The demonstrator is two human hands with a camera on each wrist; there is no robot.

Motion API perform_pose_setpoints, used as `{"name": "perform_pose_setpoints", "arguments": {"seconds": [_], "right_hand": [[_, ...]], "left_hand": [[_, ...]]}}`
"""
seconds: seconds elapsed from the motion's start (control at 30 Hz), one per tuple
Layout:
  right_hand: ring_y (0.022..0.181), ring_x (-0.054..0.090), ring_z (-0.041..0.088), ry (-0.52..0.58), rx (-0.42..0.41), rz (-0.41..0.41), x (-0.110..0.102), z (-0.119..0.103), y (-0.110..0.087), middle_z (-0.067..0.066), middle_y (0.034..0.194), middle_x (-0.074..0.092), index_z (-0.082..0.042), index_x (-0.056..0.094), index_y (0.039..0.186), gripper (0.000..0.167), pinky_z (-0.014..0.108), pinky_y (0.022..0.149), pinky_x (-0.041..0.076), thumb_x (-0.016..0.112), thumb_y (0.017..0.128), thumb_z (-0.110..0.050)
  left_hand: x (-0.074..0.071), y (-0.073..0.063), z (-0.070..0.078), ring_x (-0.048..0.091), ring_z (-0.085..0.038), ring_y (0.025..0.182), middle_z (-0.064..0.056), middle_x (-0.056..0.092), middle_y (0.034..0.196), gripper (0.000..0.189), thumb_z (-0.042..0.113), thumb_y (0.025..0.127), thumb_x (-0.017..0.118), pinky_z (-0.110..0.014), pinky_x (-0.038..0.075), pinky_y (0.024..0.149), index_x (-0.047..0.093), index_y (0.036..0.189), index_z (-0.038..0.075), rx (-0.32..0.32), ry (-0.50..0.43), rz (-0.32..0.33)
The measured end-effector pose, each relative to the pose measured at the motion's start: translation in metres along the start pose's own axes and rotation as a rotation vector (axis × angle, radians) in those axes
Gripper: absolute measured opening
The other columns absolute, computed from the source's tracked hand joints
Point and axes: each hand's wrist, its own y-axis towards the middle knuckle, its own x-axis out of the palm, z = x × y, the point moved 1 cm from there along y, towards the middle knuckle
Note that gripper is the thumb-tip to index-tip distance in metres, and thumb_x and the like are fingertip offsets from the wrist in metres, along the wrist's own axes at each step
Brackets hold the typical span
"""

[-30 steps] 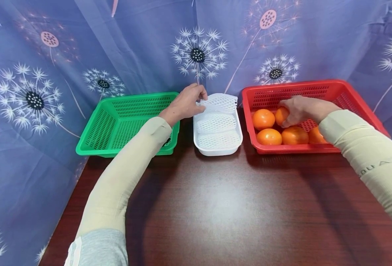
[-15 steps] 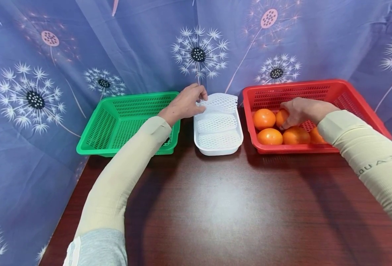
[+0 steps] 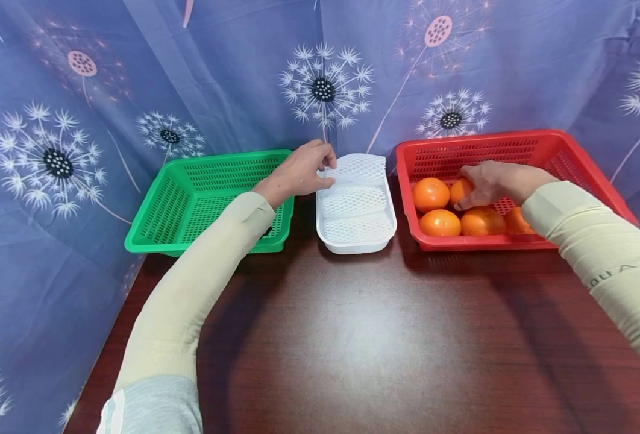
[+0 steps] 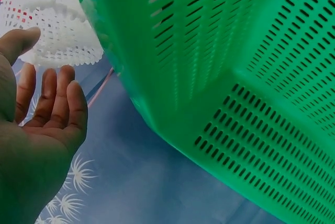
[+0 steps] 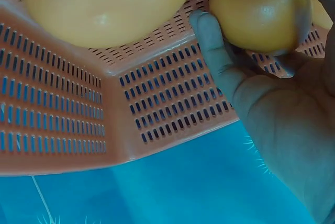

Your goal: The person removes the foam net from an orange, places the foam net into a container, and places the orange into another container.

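Observation:
In the head view my left hand (image 3: 301,170) hovers at the left edge of a white foam mesh sheet (image 3: 355,202), which lies in a shallow white tray (image 3: 357,248). The left wrist view shows its thumb and fingers apart, with nothing between them and the mesh (image 4: 57,35) behind. On the right, my right hand (image 3: 490,181) reaches into a red basket (image 3: 555,141) and grips an orange (image 3: 461,188), its fingers around the fruit (image 5: 261,14). Several other oranges (image 3: 440,223) lie around that one; my hand and sleeve partly cover the basket's inside.
A green slotted basket (image 3: 211,208) stands left of the tray, with my left sleeve crossing its front right corner. All three containers sit along the back of a dark wooden table (image 3: 352,337), before a blue dandelion-print cloth (image 3: 233,72).
My left hand has shifted slightly down and left, and the mesh sheet's back edge has settled a little. My right hand stays at the same orange, almost still.

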Motion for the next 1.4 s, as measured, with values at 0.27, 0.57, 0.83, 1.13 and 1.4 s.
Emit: {"name": "perform_pose_setpoints", "arguments": {"seconds": [0.27, 0.57, 0.83, 1.13, 1.4], "right_hand": [[0.108, 0.058, 0.045, 0.021, 0.011, -0.009, 0.001, 0.002, -0.001, 0.022, 0.108, 0.060, 0.009, 0.043, 0.136, 0.074, 0.065, 0.100, 0.047, 0.077, 0.095, -0.043], [0.124, 0.052, 0.064, -0.129, -0.008, 0.025, 0.000, 0.004, -0.003, 0.047, 0.129, 0.053, 0.017, 0.037, 0.145, 0.087, 0.072, 0.107, 0.041, 0.074, 0.097, -0.045], [0.126, 0.047, 0.069, -0.131, -0.001, 0.032, 0.001, 0.009, -0.006, 0.051, 0.134, 0.047, 0.016, 0.038, 0.146, 0.085, 0.075, 0.106, 0.039, 0.071, 0.098, -0.046], [0.126, 0.049, 0.066, -0.128, 0.009, 0.037, 0.001, 0.011, -0.008, 0.049, 0.133, 0.050, 0.017, 0.038, 0.145, 0.084, 0.074, 0.107, 0.040, 0.069, 0.100, -0.047], [0.127, 0.046, 0.067, -0.106, 0.024, 0.027, -0.001, 0.011, -0.011, 0.050, 0.135, 0.047, 0.016, 0.035, 0.147, 0.086, 0.075, 0.107, 0.038, 0.068, 0.100, -0.048]], "left_hand": [[-0.002, -0.004, 0.000, 0.061, -0.030, 0.114, -0.006, 0.057, 0.120, 0.029, 0.032, 0.097, 0.078, -0.038, 0.051, 0.097, 0.063, 0.113, 0.012, 0.003, 0.003, -0.018], [-0.005, -0.007, -0.003, 0.061, -0.028, 0.114, -0.006, 0.058, 0.121, 0.031, 0.037, 0.100, 0.073, -0.038, 0.051, 0.097, 0.064, 0.114, 0.011, 0.008, -0.005, -0.016], [-0.008, -0.009, -0.004, 0.062, -0.031, 0.113, -0.008, 0.059, 0.121, 0.032, 0.036, 0.101, 0.072, -0.038, 0.050, 0.097, 0.065, 0.114, 0.008, 0.013, -0.012, -0.011], [-0.009, -0.011, -0.006, 0.060, -0.029, 0.109, -0.009, 0.060, 0.121, 0.032, 0.038, 0.101, 0.072, -0.037, 0.048, 0.095, 0.065, 0.113, 0.009, -0.006, -0.001, -0.004], [-0.009, -0.013, -0.007, 0.060, -0.026, 0.108, -0.007, 0.059, 0.119, 0.033, 0.039, 0.101, 0.071, -0.037, 0.050, 0.096, 0.065, 0.115, 0.010, -0.012, 0.010, -0.011]]}}
